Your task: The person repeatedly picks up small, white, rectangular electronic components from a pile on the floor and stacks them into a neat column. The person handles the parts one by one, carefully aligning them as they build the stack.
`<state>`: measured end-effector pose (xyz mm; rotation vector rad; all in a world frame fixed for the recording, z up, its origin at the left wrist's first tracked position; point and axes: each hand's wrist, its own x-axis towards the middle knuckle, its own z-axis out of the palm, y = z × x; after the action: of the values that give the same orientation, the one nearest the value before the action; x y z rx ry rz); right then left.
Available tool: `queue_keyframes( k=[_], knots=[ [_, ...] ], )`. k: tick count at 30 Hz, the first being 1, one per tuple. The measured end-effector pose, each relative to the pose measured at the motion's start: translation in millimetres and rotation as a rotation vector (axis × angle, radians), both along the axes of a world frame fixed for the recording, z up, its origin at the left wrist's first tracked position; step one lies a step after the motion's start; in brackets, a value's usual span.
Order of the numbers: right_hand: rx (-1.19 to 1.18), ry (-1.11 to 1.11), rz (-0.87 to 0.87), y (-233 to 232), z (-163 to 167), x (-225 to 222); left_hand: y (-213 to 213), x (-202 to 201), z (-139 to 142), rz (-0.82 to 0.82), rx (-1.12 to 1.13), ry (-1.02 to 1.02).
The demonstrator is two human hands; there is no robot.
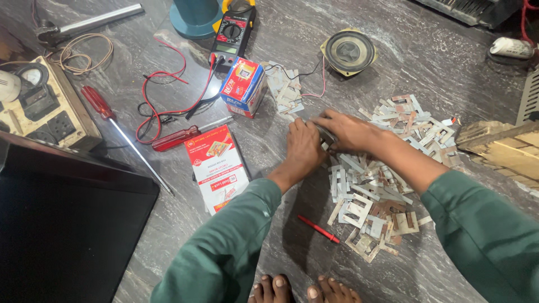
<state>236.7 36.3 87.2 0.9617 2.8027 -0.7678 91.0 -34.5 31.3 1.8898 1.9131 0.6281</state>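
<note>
A grey veined stone floor (426, 62) shines under bright overhead light, a black panel (62, 224) lying at one edge.

Floor (393, 50): polished grey stone, veined, glossy, reflecting light.
Laminations (365, 196) on floor: thin sheet metal, dull grey, some rust-brown, matt.
Sleeves (224, 247) above floor: green cloth, soft, matt.
2 screwdrivers (174, 137) left of laminations: translucent red plastic handles, shiny steel shafts.
Small box (242, 87) and flat pack (218, 168) left of laminations: printed card, slight sheen.
Crate (499, 148) right of laminations: rough bare wood.
Speaker (348, 51) beyond laminations: metal frame, dark matt cone.
Left hand (305, 147) and right hand (348, 130) cover small metal stack.
</note>
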Motion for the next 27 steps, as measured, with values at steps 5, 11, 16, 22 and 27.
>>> queue_keyframes(
  k=[5, 11, 16, 22, 27],
  knots=[
    [0.020, -0.090, -0.016, 7, 0, -3, 4, -3, -6, -0.047, 0.065, 0.009],
    [0.072, -0.088, -0.021, 9, -4, -3, 8, 0, -6, -0.040, 0.073, -0.024],
    [0.083, 0.064, -0.013, 4, -5, 14, 20, -1, -15, -0.096, 0.096, -0.041],
    [0.015, 0.046, -0.163, -1, -12, 20, 31, -22, -30, -0.205, 0.087, -0.122],
    [-0.169, 0.033, -0.476, 0, -21, 11, 11, -3, -43, 0.060, 0.035, -0.286]
  ],
)
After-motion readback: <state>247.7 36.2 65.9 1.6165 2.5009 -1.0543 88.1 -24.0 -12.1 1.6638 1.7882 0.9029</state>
